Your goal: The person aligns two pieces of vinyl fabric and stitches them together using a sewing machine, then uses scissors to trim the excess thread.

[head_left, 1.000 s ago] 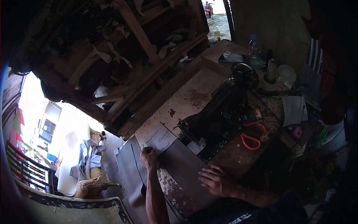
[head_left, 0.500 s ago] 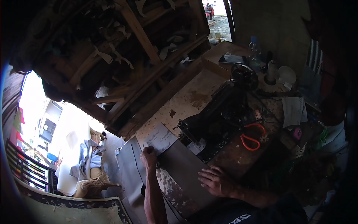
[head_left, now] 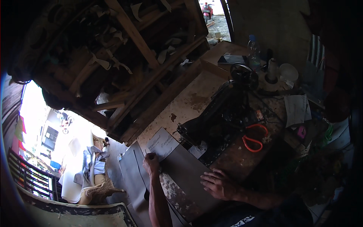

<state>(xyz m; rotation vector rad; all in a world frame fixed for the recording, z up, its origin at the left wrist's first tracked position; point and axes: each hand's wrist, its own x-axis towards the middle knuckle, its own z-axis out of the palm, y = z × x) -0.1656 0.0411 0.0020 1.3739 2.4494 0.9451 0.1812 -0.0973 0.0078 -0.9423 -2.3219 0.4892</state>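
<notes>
My left hand [head_left: 151, 163] pinches the edge of a grey sheet [head_left: 182, 167] at its pale printed strip [head_left: 163, 142]. My right hand [head_left: 220, 184] lies on the same sheet farther right, fingers apart. More grey material [head_left: 132, 168] hangs left of my left wrist. A black sewing machine [head_left: 210, 115] stands just beyond the sheet, its needle end close to the strip. Orange-handled scissors [head_left: 252, 137] lie right of the machine on the worn table [head_left: 191, 99].
A wooden furniture frame [head_left: 134, 41] fills the upper left. Behind the machine are a plastic bottle [head_left: 253, 53], phone [head_left: 231, 59] and thread cone [head_left: 272, 71]. At left, rolls and cloth [head_left: 81, 170] sit by a railing [head_left: 30, 178]; a scooter [head_left: 207, 12] is outside the doorway.
The view has shifted slightly. Both my hands keep nearly the same places on the sheet. A two-wheeler with a rider has appeared outside at the left.
</notes>
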